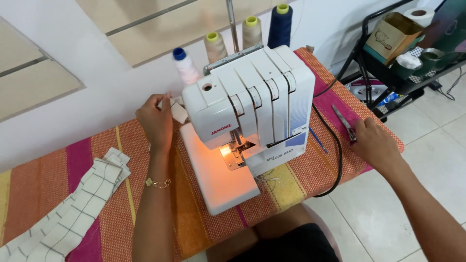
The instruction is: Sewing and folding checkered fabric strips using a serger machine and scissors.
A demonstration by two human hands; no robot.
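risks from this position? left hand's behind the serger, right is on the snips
1. The left hand holds a small fabric piece behind the overlock machine, out of direct sight; it could snag.
2. The right hand touches the snips beside the black cable; a nick is possible.
3. The checked fabric lies at the table's near edge and may slide off.

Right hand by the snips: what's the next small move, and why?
Probably close the right hand on the metal snips and lift them. The fingers are at the handle end on the striped cloth, while the left hand holds a small fabric piece behind the white machine.
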